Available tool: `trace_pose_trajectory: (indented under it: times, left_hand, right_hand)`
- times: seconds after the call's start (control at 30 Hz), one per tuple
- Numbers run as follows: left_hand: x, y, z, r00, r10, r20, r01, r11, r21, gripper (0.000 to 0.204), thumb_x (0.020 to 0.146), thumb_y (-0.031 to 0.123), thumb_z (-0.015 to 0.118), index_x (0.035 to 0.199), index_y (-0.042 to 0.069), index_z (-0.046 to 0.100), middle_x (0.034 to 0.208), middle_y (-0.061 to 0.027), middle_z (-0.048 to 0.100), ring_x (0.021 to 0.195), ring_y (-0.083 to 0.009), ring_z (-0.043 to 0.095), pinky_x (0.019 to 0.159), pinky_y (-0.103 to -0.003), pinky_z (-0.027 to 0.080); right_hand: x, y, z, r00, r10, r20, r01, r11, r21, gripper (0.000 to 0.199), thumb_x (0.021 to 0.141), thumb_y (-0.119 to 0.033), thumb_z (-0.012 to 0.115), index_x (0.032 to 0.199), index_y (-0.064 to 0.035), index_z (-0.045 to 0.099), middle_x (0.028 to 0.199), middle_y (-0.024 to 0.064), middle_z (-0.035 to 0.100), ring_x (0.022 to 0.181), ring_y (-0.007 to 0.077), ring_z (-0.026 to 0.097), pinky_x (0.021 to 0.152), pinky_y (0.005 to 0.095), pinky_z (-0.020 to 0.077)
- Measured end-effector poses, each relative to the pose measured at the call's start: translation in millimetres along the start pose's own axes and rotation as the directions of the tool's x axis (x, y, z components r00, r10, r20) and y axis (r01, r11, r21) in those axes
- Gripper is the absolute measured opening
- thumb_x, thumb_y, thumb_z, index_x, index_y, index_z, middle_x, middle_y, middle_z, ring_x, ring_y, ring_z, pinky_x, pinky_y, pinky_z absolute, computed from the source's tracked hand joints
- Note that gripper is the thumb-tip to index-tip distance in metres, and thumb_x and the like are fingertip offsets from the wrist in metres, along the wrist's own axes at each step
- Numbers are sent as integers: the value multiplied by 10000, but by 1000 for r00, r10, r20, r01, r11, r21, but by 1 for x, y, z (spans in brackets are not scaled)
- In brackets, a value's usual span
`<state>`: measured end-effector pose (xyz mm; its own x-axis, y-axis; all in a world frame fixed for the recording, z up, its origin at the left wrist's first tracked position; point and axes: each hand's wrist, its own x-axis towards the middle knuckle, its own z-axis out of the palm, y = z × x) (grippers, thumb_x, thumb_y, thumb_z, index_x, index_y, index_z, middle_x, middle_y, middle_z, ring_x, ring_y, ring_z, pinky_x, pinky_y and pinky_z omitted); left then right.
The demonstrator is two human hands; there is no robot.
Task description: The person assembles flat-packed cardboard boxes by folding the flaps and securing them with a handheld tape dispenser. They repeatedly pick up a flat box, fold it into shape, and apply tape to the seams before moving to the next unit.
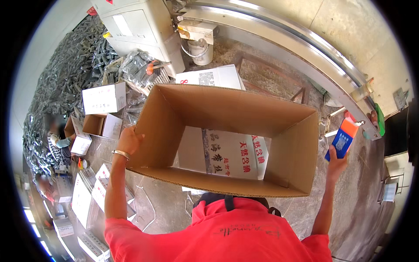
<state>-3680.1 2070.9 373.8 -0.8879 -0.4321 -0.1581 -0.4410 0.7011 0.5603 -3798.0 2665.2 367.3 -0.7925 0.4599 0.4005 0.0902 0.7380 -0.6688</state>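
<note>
A large brown cardboard carton point(227, 105) stands open in front of me, its inside facing up. White printed cardboard point(192, 148) shows at its bottom; whether this is its own flaps or a sheet beneath, I cannot tell. My left hand point(131, 140) grips the carton's left wall at the upper edge, fingers closed over it. To the right of the carton, apart from it, my right hand point(338, 163) is closed around a flat blue-and-orange block-shaped item point(342, 139) with a white printed patch. That item's exact kind does not show.
A flat white carton point(211, 77) lies beyond. A white bucket point(201, 51) and a pale cabinet point(139, 32) stand farther back. Left are white boxes point(104, 98), stacked flat cartons point(83, 198), a heap of dark wrapped packets point(65, 65) and two people. A metal-edged ledge point(301, 41) runs along the right.
</note>
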Motion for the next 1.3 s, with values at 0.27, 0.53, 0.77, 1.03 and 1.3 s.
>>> trace_pose_trajectory:
  times: [0.27, 0.53, 0.77, 1.03, 1.3]
  left_hand:
    - [18, 10, 96, 985, 150, 88, -173, 897, 407, 510, 732, 37, 502, 1199, -75, 328, 1188, -286, 427, 1009, -464, 488, 823, -489, 423]
    - [17, 71, 44, 727, -141, 672, -167, 913, 372, 1000, 719, 405, 671, 1345, -87, 64, 1415, -270, 100, 1329, -320, 139, 1074, -325, 176]
    - [-80, 89, 6, 501, -102, 860, -580, 697, 421, 1028, 643, 752, 500, 1304, -14, 319, 1343, -348, 193, 1183, -425, 382, 986, -389, 331]
    - [-11, 93, 41, 496, -18, 868, -620, 692, 369, 620, 625, 687, 578, 807, 105, 689, 797, -174, 624, 755, -315, 611, 659, -399, 480]
    - [55, 75, 143, 728, 565, 388, -678, 675, 289, 627, 626, 653, 584, 768, 44, 635, 833, -111, 572, 834, -272, 535, 695, -391, 425]
  right_hand:
    - [-91, -21, 41, 892, 32, 450, -206, 916, 344, 390, 648, -207, 749, 919, 22, 585, 774, 117, 624, 664, 159, 593, 623, 295, 473]
    - [-147, -44, 123, 303, -653, 694, 802, 568, 185, 449, 555, -287, 779, 771, 8, 517, 622, 135, 570, 597, 287, 586, 607, 375, 464]
    - [-137, -52, 124, 347, -652, 674, 756, 620, 211, 466, 549, -302, 783, 775, 8, 518, 622, 130, 566, 594, 294, 582, 607, 389, 467]
    - [-68, -100, 81, 317, -59, 947, -231, 963, 137, 504, 570, -249, 793, 912, 45, 567, 728, 113, 636, 613, 184, 623, 549, 305, 498]
    - [-74, -95, 36, 123, -235, 964, -367, 892, 264, 485, 557, -184, 783, 952, 23, 592, 739, 58, 630, 638, 97, 585, 598, 255, 491]
